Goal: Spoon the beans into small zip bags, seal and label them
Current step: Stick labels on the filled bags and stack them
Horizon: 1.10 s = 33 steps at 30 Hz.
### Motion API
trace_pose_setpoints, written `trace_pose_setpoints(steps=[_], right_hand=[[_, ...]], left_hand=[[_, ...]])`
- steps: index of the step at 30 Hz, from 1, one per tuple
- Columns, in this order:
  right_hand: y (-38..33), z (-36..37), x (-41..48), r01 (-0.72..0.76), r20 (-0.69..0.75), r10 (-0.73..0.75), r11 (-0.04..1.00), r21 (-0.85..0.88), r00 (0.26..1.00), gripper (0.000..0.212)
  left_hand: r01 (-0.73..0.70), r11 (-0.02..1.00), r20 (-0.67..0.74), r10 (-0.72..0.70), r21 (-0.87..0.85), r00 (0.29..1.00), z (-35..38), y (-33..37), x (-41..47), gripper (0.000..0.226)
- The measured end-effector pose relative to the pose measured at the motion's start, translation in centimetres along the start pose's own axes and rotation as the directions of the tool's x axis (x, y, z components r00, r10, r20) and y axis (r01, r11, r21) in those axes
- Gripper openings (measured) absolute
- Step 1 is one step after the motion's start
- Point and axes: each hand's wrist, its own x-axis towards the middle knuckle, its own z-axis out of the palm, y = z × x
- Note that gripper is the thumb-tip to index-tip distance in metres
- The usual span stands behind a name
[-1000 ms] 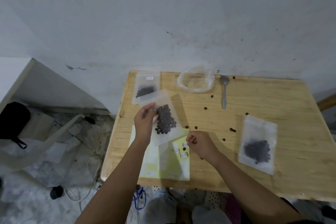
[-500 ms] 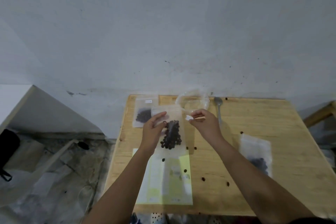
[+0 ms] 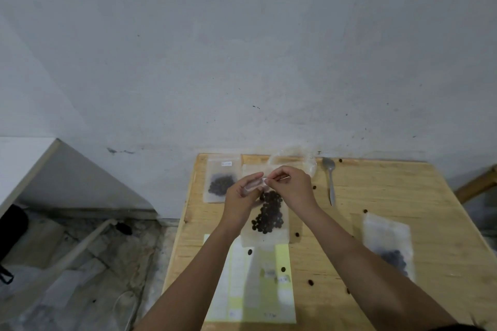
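The person is working on the labelling step, I think. Both hands are meeting at the top of a small zip bag (image 3: 266, 212) full of dark beans (image 3: 269, 215), which is lying on the wooden bench (image 3: 376, 196) near the middle. The left hand (image 3: 240, 195) is pinching the top edge of the bag between thumb and fingers, so it is closed on the bag. The right hand (image 3: 291, 185) is curled with its fingertips pressed together on a tiny white label (image 3: 265, 181), right where the two hands are touching. Both arms are reaching forward and bending in toward each other. Another filled bag (image 3: 222, 181) with a label already on it is lying just to the left, by the wall. A third bag (image 3: 387, 244) is lying well off to the right. A sheet of stickers (image 3: 255, 282) is sitting close to the person. A spoon (image 3: 330, 180) is resting at the back, and loose beans are scattered about. Next, the label needs pressing flat onto the bag, gently, so it is going on straight and not wrinkling.
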Motion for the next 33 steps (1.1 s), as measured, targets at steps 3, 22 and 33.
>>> trace_pose_setpoints(steps=[3, 22, 33], right_hand=[[-0.2, 0.2, 0.2, 0.006, -0.01, -0.006, 1.0, -0.008, 1.0, 0.009], [0.5, 0.4, 3.4, -0.171, -0.044, 0.173, 0.984, 0.04, 0.984, 0.034], [0.6, 5.1, 7.6, -0.274, -0.097, 0.292, 0.947, 0.165, 0.951, 0.029]], left_hand=[[0.005, 1.0, 0.008, -0.005, -0.022, 1.0, 0.0, 0.0, 0.2, 0.03], [0.0, 0.999, -0.128, -0.005, -0.041, 0.992, -0.7, 0.4, 3.9, 0.017], [0.046, 0.986, -0.17, -0.018, 0.161, 0.985, -5.4, -1.3, 6.5, 0.061]])
